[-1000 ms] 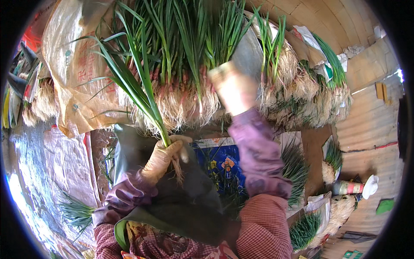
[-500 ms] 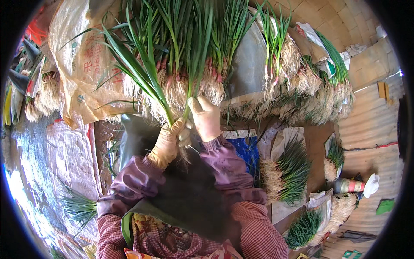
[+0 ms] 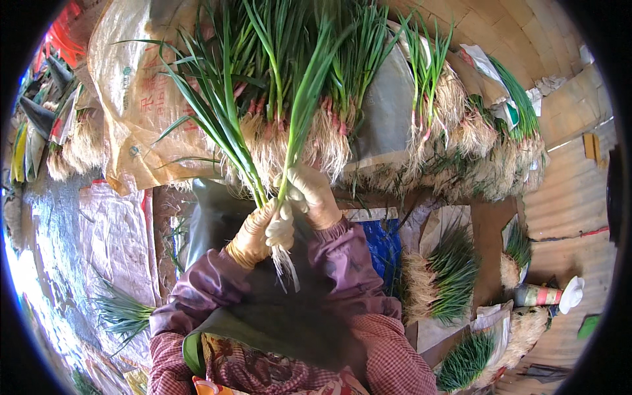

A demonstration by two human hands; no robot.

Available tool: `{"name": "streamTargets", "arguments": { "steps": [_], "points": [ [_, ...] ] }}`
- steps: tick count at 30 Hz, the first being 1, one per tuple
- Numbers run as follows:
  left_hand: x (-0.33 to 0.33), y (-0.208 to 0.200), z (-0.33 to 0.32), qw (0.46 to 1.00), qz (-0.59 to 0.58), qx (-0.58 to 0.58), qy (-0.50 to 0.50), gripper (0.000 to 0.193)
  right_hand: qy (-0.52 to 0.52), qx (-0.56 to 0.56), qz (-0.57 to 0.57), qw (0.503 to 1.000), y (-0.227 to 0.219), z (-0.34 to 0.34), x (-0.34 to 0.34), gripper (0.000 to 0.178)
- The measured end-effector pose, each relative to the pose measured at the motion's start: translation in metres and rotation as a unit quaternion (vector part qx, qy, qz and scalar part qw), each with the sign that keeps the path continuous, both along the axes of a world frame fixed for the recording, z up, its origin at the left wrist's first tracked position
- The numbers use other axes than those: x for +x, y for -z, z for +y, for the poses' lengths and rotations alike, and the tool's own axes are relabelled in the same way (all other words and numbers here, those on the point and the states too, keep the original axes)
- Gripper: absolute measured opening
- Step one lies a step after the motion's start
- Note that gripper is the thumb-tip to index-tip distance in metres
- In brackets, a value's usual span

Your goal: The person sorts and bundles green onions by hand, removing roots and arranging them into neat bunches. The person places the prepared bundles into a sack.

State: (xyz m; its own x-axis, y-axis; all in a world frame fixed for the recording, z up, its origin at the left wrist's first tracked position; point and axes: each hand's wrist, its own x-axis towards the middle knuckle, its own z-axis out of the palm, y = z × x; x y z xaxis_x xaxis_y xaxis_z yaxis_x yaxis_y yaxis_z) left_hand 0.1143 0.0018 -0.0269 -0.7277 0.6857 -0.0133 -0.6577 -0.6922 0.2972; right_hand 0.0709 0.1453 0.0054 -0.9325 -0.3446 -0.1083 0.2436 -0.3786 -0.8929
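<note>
Handling: Light, Even Hold

Our left hand (image 3: 253, 234) closes around the lower ends of the leafy stalks (image 3: 240, 155), which fan out beyond it; the roots (image 3: 283, 263) hang below it. Our right hand (image 3: 315, 197) sits narrow, fingers curled, just beside a single stalk (image 3: 301, 118) leading down to the left hand; we cannot tell whether it grips. We hold lightly, level the roots, and avoid snagging the rooted bunches (image 3: 329, 141) beyond both hands
</note>
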Motion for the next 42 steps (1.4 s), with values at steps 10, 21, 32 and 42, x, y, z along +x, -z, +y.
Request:
{"name": "streamTargets", "arguments": {
  "steps": [10, 21, 32, 42],
  "points": [
    [-0.004, -0.058, -0.026, 0.936, 0.175, -0.183, -0.243, 0.032, -0.102, 0.765, 0.38, 0.511, 0.175, 0.112, 0.019, 0.026],
    [-0.017, -0.012, -0.018, 0.92, 0.105, -0.31, -0.214, 0.034, 0.08, 0.688, 0.203, 0.692, -0.053, -0.03, -0.143, 0.023],
    [-0.015, -0.003, -0.021, 0.981, 0.037, -0.135, -0.132, 0.03, -0.039, 0.096, 0.014, 0.994, 0.005, -0.013, -0.038, 0.04],
    [-0.008, -0.01, -0.026, 0.965, -0.024, -0.203, -0.162, 0.029, 0.142, 0.265, 0.229, 0.926, 0.038, -0.049, -0.018, 0.016]
  ]
}}
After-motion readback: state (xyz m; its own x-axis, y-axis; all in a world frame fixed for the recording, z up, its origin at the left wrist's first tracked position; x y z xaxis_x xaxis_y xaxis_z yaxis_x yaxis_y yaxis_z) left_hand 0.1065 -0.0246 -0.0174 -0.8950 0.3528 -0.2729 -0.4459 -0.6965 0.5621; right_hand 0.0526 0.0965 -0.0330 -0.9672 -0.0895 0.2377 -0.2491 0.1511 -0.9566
